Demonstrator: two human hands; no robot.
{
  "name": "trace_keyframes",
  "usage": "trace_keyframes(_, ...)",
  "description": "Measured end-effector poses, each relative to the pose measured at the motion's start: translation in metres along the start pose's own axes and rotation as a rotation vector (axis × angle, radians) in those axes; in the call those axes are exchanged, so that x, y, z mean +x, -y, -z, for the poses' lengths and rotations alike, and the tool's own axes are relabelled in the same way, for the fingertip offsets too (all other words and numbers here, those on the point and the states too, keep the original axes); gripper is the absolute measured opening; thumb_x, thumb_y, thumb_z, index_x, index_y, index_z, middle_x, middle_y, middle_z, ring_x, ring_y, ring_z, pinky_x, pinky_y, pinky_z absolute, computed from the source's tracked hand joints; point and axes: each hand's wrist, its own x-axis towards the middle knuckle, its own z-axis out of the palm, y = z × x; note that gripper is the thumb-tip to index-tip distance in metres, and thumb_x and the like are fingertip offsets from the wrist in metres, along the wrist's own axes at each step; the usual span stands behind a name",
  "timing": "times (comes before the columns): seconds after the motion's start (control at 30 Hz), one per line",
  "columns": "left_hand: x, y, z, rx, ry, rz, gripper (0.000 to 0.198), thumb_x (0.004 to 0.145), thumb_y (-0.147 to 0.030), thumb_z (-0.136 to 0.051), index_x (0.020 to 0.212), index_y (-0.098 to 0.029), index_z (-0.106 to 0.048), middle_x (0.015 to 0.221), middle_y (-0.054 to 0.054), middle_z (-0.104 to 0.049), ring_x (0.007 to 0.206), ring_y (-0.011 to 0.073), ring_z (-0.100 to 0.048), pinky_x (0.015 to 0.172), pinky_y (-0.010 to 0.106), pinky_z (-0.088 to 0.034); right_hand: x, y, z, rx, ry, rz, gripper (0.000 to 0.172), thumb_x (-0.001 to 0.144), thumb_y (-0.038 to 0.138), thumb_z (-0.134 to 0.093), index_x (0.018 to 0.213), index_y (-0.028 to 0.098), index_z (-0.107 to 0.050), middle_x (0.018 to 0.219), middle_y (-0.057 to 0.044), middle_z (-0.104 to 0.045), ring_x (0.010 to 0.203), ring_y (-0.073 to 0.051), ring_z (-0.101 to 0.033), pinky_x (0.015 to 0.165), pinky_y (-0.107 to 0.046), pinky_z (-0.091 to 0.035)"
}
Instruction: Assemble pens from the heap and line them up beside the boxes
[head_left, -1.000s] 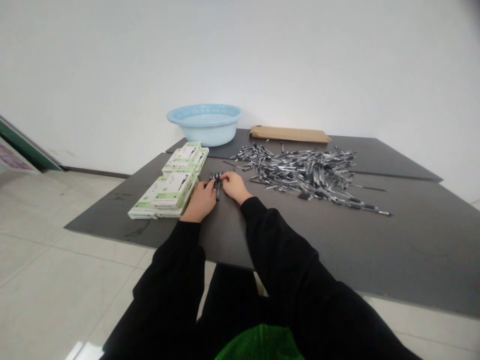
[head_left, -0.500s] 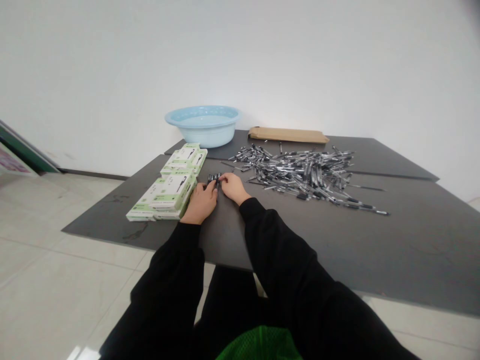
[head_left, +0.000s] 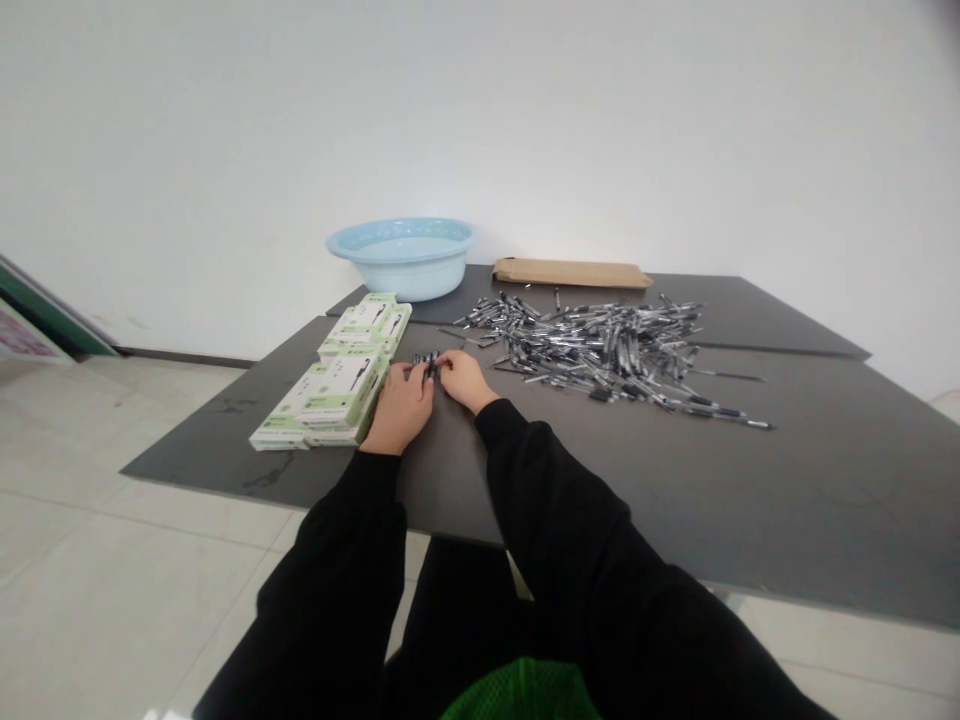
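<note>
A small row of black-ended pens [head_left: 425, 357] lies on the dark table between my two hands, partly hidden by the fingers. My left hand [head_left: 399, 408] has its fingers curled against the near left side of the row. On the right side, my right hand [head_left: 463, 379] presses bent fingertips to the pens. Right beside the left hand are stacked white-and-green pen boxes [head_left: 339, 390], with a pen printed on top. A big loose heap of clear pens with black parts [head_left: 600, 340] spreads to the right of my right hand.
A light blue basin [head_left: 409, 275] stands at the back of the table [head_left: 600, 500], near the white wall. A flat brown cardboard piece [head_left: 572, 272] lies behind the pen heap. A few pens stick out towards the right. Framed panels lean at far left.
The view has tilted up slightly, so most things sit a little lower. Both hands stay around the row of pens, with only slight finger movement.
</note>
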Motion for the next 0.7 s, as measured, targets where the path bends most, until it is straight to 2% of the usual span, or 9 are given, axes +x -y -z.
trace_keyframes(0.1,0.003,-0.003,0.011,-0.033,-0.131,-0.004,0.034,0.089,-0.02,-0.047,0.117,-0.013,-0.064,0.119,0.017,-0.056,0.115,0.0296,-0.055,0.101,0.043,-0.044,0.001,-0.001,0.0,0.017,-0.004,-0.005,0.029,0.079,0.004,-0.05,0.092,0.017,-0.073,0.101,-0.008,-0.074,0.099,-0.021,-0.066,0.096,-0.03,-0.048)
trace_keyframes(0.3,0.0,0.0,0.031,0.068,-0.371,0.253,0.041,0.08,-0.015,-0.053,0.12,-0.015,-0.063,0.135,0.02,-0.05,0.128,0.0403,-0.044,0.101,0.056,-0.038,0.001,-0.001,0.0,0.072,-0.001,-0.03,0.029,0.078,0.004,-0.049,0.091,0.017,-0.072,0.086,-0.005,-0.073,0.085,-0.019,-0.068,0.088,-0.027,-0.05)
trace_keyframes(0.37,-0.002,0.0,0.036,0.059,-0.377,0.234,0.041,0.08,-0.015,-0.053,0.12,-0.015,-0.063,0.135,0.019,-0.05,0.128,0.0396,-0.043,0.101,0.056,-0.038,0.002,-0.001,0.0,0.101,-0.002,-0.049,0.03,0.078,0.004,-0.048,0.091,0.018,-0.072,0.076,-0.002,-0.071,0.073,-0.018,-0.068,0.081,-0.026,-0.052)
trace_keyframes(0.5,-0.004,-0.013,0.041,0.015,-0.314,0.096,0.038,0.083,-0.015,-0.051,0.119,-0.015,-0.063,0.131,0.018,-0.052,0.125,0.0357,-0.047,0.101,0.051,-0.041,0.005,-0.004,-0.002,0.159,-0.031,-0.085,0.03,0.079,0.006,-0.046,0.09,0.018,-0.071,0.06,0.002,-0.063,0.054,-0.015,-0.062,0.067,-0.025,-0.052)
trace_keyframes(0.57,-0.004,-0.024,0.038,-0.011,-0.293,0.052,0.034,0.083,-0.015,-0.051,0.115,-0.015,-0.064,0.127,0.017,-0.054,0.12,0.0342,-0.05,0.101,0.049,-0.042,0.005,-0.004,-0.001,0.176,-0.079,-0.083,0.029,0.078,0.006,-0.046,0.088,0.019,-0.07,0.063,0.001,-0.064,0.06,-0.016,-0.063,0.07,-0.025,-0.053)
trace_keyframes(0.7,0.001,-0.048,0.027,-0.097,-0.235,-0.035,0.029,0.083,-0.014,-0.05,0.108,-0.016,-0.065,0.118,0.015,-0.056,0.115,0.0307,-0.054,0.101,0.045,-0.044,0.002,-0.001,0.006,0.185,-0.204,-0.047,0.025,0.077,0.006,-0.047,0.082,0.019,-0.068,0.087,-0.003,-0.07,0.086,-0.017,-0.063,0.087,-0.027,-0.049)
